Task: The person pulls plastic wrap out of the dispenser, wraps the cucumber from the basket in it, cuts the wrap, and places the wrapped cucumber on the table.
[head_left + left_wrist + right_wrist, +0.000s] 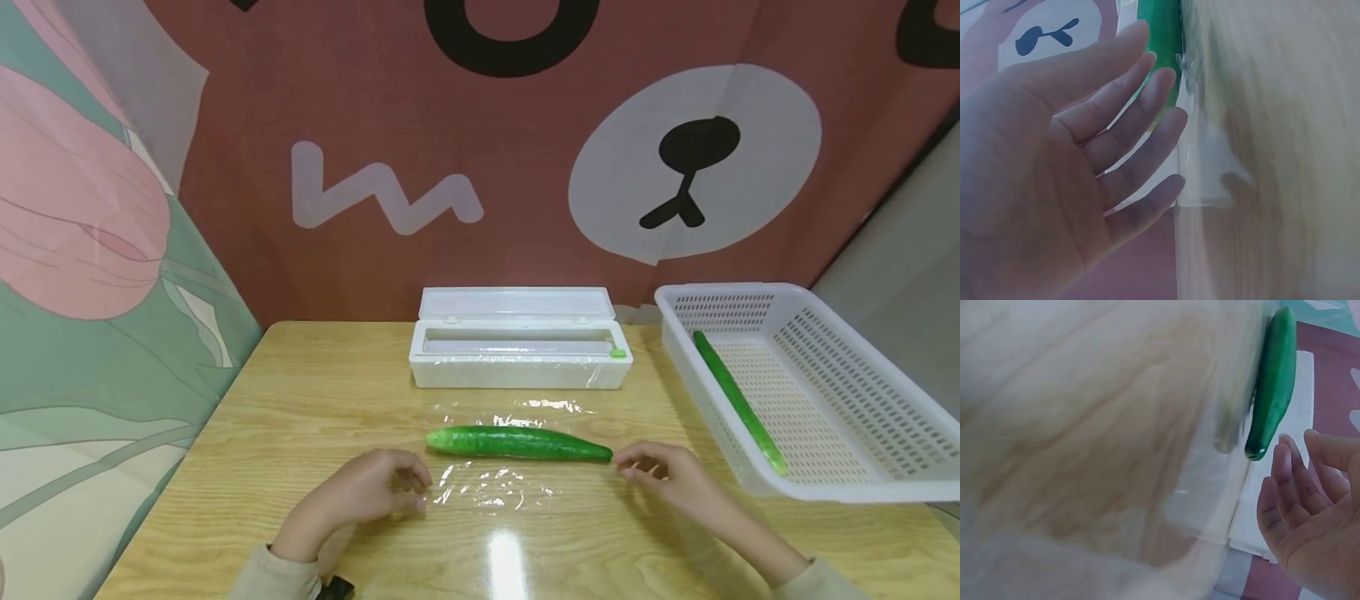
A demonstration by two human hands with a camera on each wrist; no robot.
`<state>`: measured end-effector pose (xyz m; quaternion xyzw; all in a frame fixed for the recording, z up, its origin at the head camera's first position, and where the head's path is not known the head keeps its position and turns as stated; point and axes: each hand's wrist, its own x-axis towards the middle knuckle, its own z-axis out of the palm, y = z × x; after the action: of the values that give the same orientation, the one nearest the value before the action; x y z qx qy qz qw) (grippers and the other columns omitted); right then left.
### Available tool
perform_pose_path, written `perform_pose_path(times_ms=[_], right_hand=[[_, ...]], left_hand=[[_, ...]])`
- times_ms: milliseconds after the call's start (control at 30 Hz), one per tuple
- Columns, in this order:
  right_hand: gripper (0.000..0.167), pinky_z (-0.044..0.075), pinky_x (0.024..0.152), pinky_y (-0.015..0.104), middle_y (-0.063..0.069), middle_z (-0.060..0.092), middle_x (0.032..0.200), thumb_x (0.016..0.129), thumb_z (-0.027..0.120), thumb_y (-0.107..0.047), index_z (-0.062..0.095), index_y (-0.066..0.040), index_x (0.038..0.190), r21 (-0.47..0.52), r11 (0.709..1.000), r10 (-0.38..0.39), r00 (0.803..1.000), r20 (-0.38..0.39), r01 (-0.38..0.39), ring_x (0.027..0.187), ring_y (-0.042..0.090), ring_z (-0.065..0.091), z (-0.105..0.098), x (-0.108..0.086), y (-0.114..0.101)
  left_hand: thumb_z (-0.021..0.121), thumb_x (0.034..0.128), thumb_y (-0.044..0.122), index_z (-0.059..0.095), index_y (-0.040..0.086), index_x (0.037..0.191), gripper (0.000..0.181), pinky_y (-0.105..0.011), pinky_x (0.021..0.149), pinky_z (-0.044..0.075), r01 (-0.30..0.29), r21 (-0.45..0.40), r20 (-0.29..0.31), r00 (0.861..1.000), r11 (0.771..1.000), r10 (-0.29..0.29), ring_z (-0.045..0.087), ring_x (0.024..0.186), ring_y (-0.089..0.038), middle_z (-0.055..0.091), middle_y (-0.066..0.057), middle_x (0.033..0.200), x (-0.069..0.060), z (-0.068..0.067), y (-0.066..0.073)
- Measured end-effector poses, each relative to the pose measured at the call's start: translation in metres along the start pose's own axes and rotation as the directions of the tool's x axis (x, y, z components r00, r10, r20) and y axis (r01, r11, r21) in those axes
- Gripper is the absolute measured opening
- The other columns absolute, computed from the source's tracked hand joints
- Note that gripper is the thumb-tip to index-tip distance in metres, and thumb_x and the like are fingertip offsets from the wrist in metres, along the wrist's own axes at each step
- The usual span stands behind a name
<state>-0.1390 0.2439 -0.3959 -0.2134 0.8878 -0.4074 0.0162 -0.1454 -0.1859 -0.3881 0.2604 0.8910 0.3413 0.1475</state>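
Observation:
A green cucumber point(517, 442) lies sideways on a sheet of clear plastic wrap point(487, 487) spread over the wooden table. My left hand point(375, 485) is just below and left of the cucumber's pale end, its fingers loosely bent around nothing. In the left wrist view that hand point(1079, 150) shows spread fingers with an empty palm. Close by the cucumber's narrow tip is my right hand point(667, 475), also holding nothing. The right wrist view shows this hand point(1316, 506) with relaxed fingers a little apart from the cucumber point(1274, 384).
Behind the cucumber stands a white wrap dispenser point(517, 372) with its lid raised and a green slider point(617, 353). On the right, a white plastic basket point(862, 358) holds another cucumber point(738, 402). Printed cloth point(450, 258) hangs behind the wooden table point(300, 375).

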Motion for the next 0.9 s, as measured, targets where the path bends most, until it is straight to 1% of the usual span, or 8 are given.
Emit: perform_pose_path(times_ms=[133, 233, 300, 400, 533, 667, 767, 900], right_hand=[[0.014, 0.053, 0.067, 0.024, 0.005, 0.072, 0.095, 0.090, 0.071, -0.008, 0.072, -0.005, 0.104, -0.004, 0.999, 0.040, 0.998, 0.040, -0.039, 0.077, 0.007, 0.061, -0.001, -0.006, 0.004], [0.014, 0.052, 0.066, 0.023, -0.001, 0.070, 0.090, 0.088, 0.072, -0.009, 0.072, -0.007, 0.102, -0.015, 0.997, 0.075, 0.995, 0.063, -0.074, 0.075, 0.005, 0.059, -0.001, -0.011, 0.006], [0.014, 0.052, 0.065, 0.023, -0.005, 0.068, 0.087, 0.087, 0.073, -0.010, 0.073, -0.008, 0.101, -0.023, 0.997, 0.080, 0.994, 0.072, -0.079, 0.075, 0.005, 0.058, 0.000, -0.014, 0.008], [0.014, 0.051, 0.065, 0.023, -0.008, 0.066, 0.086, 0.086, 0.074, -0.009, 0.072, -0.010, 0.100, -0.027, 0.997, 0.071, 0.994, 0.087, -0.069, 0.075, 0.003, 0.057, 0.001, -0.016, 0.013], [0.016, 0.052, 0.065, 0.023, -0.007, 0.066, 0.087, 0.085, 0.076, -0.009, 0.072, -0.010, 0.100, -0.005, 0.999, 0.040, 0.994, 0.104, -0.039, 0.076, 0.002, 0.057, 0.002, -0.019, 0.017], [0.017, 0.049, 0.061, 0.023, -0.008, 0.063, 0.086, 0.084, 0.078, -0.015, 0.072, -0.012, 0.099, 0.008, 1.000, 0.012, 0.992, 0.123, -0.013, 0.074, 0.001, 0.053, 0.003, -0.020, 0.020], [0.018, 0.046, 0.059, 0.022, -0.010, 0.060, 0.085, 0.084, 0.079, -0.020, 0.072, -0.013, 0.099, 0.012, 1.000, 0.010, 0.990, 0.143, -0.012, 0.073, 0.001, 0.050, 0.003, -0.021, 0.021], [0.020, 0.045, 0.060, 0.022, -0.010, 0.058, 0.085, 0.082, 0.081, -0.025, 0.072, -0.016, 0.098, -0.004, 1.000, 0.015, 0.987, 0.161, -0.015, 0.074, 0.002, 0.049, 0.004, -0.021, 0.025]], left_hand=[[0.082, 0.0809, 0.017, 0.072, 0.019, 0.096, 0.018, -0.030, 0.077, 0.053, 0.008, 0.008, 0.013, 1.000, 1.000, -0.009, 0.062, 0.083, -0.006, 0.068, 0.013, 0.091, 0.000, 0.001, 0.000], [0.082, 0.0806, 0.016, 0.072, 0.019, 0.095, 0.018, -0.030, 0.077, 0.052, 0.012, 0.009, 0.022, 1.000, 1.000, -0.012, 0.061, 0.082, -0.006, 0.067, 0.014, 0.089, 0.000, 0.002, -0.001], [0.082, 0.0807, 0.016, 0.072, 0.019, 0.094, 0.017, -0.029, 0.076, 0.051, 0.013, 0.009, 0.027, 1.000, 1.000, -0.013, 0.060, 0.081, -0.006, 0.066, 0.015, 0.088, 0.000, 0.002, -0.003], [0.083, 0.0804, 0.016, 0.072, 0.020, 0.092, 0.016, -0.027, 0.072, 0.050, 0.015, 0.004, 0.038, 0.999, 1.000, -0.015, 0.059, 0.078, -0.006, 0.065, 0.016, 0.085, 0.000, 0.003, -0.005], [0.084, 0.0797, 0.017, 0.071, 0.021, 0.091, 0.017, -0.025, 0.070, 0.048, 0.022, -0.003, 0.052, 0.998, 1.000, -0.022, 0.057, 0.075, -0.005, 0.064, 0.017, 0.083, -0.001, 0.004, -0.007], [0.083, 0.0803, 0.016, 0.071, 0.020, 0.091, 0.017, -0.025, 0.069, 0.049, 0.023, 0.002, 0.051, 0.998, 1.000, -0.023, 0.056, 0.075, -0.003, 0.063, 0.017, 0.082, -0.001, 0.004, -0.007], [0.083, 0.0808, 0.016, 0.070, 0.019, 0.092, 0.017, -0.025, 0.068, 0.048, 0.028, 0.009, 0.055, 0.998, 1.000, -0.028, 0.056, 0.073, -0.001, 0.062, 0.017, 0.080, -0.001, 0.005, -0.007], [0.083, 0.0809, 0.017, 0.070, 0.019, 0.092, 0.017, -0.025, 0.066, 0.045, 0.030, 0.027, 0.060, 0.998, 0.999, -0.031, 0.053, 0.068, -0.001, 0.059, 0.016, 0.077, -0.003, 0.005, -0.006]])
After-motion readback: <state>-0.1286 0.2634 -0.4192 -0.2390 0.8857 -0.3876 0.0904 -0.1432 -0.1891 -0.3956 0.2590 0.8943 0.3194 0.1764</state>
